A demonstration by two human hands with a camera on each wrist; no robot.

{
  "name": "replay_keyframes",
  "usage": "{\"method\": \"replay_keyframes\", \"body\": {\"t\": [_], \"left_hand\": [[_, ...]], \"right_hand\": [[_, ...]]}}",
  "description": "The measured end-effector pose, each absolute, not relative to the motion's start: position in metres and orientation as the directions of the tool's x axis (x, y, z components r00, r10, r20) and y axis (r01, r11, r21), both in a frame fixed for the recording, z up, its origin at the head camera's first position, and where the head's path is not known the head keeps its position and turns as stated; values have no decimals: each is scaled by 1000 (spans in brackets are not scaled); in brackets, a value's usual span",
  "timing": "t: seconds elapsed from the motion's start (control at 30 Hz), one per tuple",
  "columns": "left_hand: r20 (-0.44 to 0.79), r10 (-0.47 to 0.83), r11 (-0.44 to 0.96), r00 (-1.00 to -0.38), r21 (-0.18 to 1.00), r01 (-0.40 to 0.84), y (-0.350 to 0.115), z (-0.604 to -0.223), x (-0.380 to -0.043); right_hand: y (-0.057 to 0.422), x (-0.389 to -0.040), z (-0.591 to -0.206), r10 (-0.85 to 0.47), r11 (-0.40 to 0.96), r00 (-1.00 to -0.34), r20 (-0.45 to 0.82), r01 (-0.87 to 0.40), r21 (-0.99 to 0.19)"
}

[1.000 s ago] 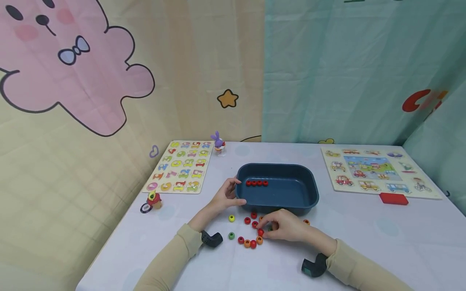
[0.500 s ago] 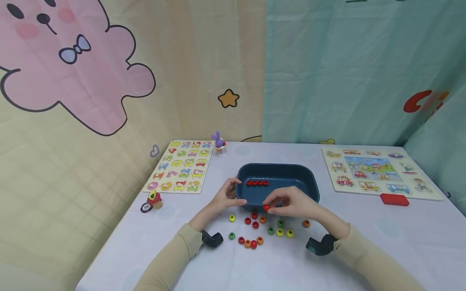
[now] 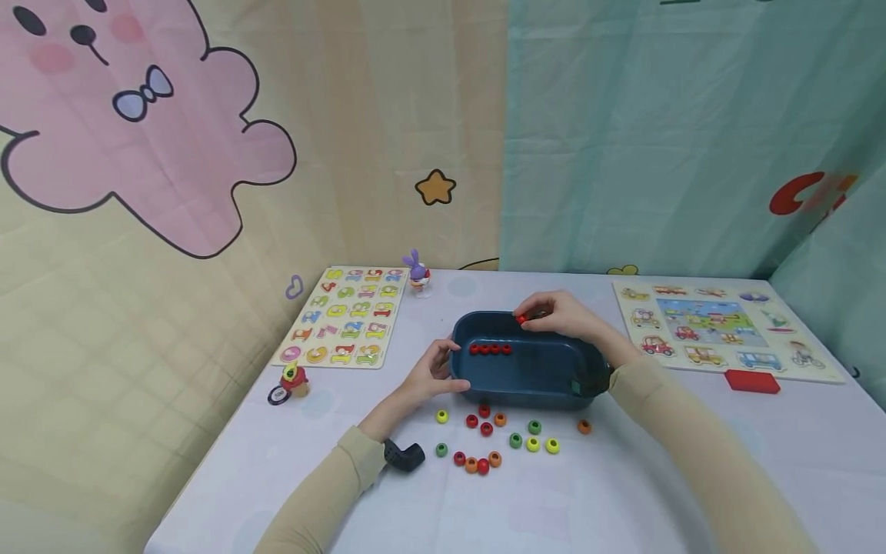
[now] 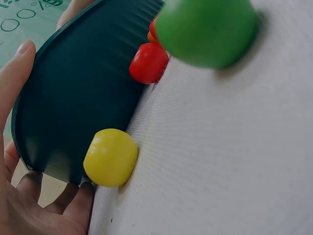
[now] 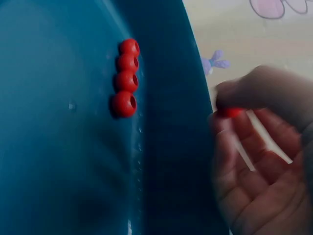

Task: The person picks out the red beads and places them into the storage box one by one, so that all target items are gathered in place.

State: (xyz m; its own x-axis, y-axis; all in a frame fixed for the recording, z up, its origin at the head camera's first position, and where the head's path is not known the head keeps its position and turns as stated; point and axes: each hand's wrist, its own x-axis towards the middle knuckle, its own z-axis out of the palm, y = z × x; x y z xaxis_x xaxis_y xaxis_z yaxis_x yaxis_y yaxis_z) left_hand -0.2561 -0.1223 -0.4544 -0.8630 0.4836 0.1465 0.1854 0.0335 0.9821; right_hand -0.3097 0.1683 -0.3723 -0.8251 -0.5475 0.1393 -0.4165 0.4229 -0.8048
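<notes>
A dark blue rectangular tray (image 3: 529,375) sits mid-table, and four-sided walls surround a short row of red beads (image 5: 124,104) lying near its far wall. My left hand (image 3: 429,375) grips the tray's left end, thumb on the near side and fingers around the outside. Between thumb and fingertips my right hand (image 3: 564,317) pinches a red bead (image 3: 521,318), up at the far rim; the right wrist view shows this hand blurred. In front of the tray lie several loose beads: red, orange, green and yellow, including a yellow bead (image 4: 111,157) close to the left hand.
A number puzzle board (image 3: 346,317) lies at the left, a vehicle puzzle board (image 3: 720,327) at the right with a red block (image 3: 751,381) by its edge. A purple rabbit figure (image 3: 418,271) stands at the back; a small toy figure (image 3: 294,380) is at the left edge.
My right hand has picked a red bead from the loose ones and carried it up across the tray to the far rim. The left hand has kept its grip on the tray.
</notes>
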Motion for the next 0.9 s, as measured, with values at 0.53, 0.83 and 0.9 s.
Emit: {"method": "replay_keyframes", "body": {"t": [0.53,0.83,0.9], "left_hand": [[137,488,41,-862,983,180,-122,-454,-256],[151,470,38,-870,981,191,-122,-459,-259],[149,469,40,-871,981,189,-122,-459,-259]], "right_hand": [[155,-328,-406,-591,656,-806,-42,-450,-606],[150,-327,-408,-590,699,-806,-54,-475,-535],[150,-327,-408,-586,701,-809,-45,-479,-528]]}}
